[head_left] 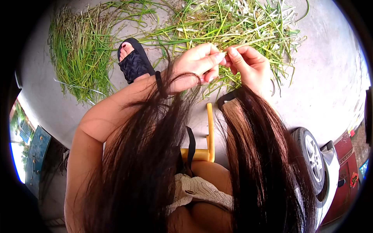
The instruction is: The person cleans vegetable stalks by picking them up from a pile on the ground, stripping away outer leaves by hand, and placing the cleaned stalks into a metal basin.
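My left hand (198, 64) and my right hand (249, 64) meet fingertip to fingertip above the floor. Between their pinched thumbs and fingers runs a thin, pale green stalk (225, 53), mostly hidden by the fingers. Both hands are closed on it. Just beyond them spreads a loose, tangled heap of long green grass-like stalks (233, 25), some pale or yellowed. Farther left lies a neater pile of similar stalks (79, 50), laid mostly side by side. Long dark hair hangs over both forearms and hides part of them.
A foot in a black sandal (134, 64) rests between the two piles on the grey concrete floor (322, 73). Under my arms is a yellow tubular frame (210, 128). To the right stands a car wheel (312, 161); a blue panel (37, 155) is at far left.
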### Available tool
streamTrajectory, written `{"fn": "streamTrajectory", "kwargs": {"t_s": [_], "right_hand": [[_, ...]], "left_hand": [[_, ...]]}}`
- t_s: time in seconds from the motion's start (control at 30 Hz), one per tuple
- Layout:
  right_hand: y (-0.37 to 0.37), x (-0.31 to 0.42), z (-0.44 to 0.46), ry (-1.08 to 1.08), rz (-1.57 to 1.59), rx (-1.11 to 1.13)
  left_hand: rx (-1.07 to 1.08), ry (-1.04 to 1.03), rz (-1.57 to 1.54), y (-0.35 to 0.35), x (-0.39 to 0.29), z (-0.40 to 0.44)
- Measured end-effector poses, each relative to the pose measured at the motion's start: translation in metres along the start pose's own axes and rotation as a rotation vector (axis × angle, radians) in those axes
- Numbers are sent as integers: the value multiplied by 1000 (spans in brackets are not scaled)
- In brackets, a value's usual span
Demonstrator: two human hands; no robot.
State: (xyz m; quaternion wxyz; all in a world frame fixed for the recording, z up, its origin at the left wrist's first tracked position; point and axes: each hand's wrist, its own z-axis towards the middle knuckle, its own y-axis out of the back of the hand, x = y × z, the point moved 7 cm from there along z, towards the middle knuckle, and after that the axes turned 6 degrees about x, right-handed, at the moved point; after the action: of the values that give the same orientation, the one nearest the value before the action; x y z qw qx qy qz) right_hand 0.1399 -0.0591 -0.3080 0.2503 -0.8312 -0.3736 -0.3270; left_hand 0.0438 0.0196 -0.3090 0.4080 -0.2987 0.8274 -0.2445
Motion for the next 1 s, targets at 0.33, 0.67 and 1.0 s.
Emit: {"fn": "streamTrajectory", "kwargs": {"t_s": [0.33, 0.67, 1.0], "right_hand": [[14, 10, -5, -64, 59, -45], [143, 27, -12, 476, 420, -486], [35, 85, -22, 778, -1221, -135]], "left_hand": [[-14, 26, -70, -2, -1, 1], [2, 77, -22, 2, 5, -2], [71, 33, 117, 2, 9, 0]]}}
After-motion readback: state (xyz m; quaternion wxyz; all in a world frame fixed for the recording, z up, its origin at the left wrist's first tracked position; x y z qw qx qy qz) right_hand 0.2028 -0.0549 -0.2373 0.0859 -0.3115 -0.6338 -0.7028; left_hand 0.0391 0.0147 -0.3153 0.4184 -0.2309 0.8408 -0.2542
